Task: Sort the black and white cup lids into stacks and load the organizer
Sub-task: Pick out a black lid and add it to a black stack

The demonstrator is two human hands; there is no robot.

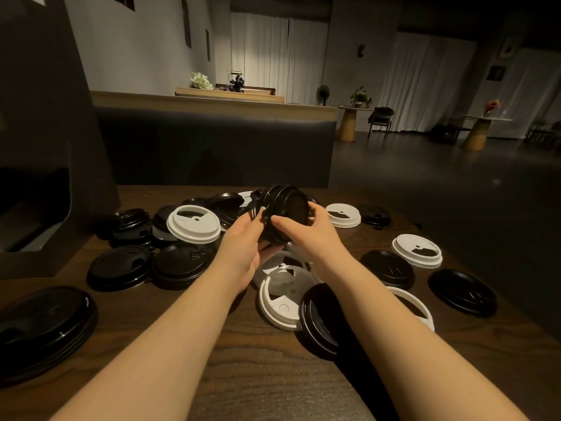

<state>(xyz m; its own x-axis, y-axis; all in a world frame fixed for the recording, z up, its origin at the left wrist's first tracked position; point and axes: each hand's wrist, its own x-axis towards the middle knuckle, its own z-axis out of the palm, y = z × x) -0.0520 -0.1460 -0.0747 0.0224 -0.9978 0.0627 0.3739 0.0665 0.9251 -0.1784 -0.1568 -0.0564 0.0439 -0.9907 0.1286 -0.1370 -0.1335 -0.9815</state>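
Both hands hold a short stack of black lids (283, 208) tilted on its side above the middle of the table. My left hand (243, 238) cups it from the left and below; my right hand (309, 230) grips its near rim. Loose black lids (182, 262) and white lids (193, 223) lie scattered over the dark wooden table (258, 375). A white lid (280, 296) and a black lid (321, 320) lie under my right forearm. A stack of black lids (42, 323) sits at the near left. The dark organizer (39, 147) stands at the far left.
More white lids (417, 250) and black lids (463, 291) lie on the right side near the table edge. Behind the table runs a dark upholstered bench back (212, 147). Beyond it are round tables, chairs and curtains.
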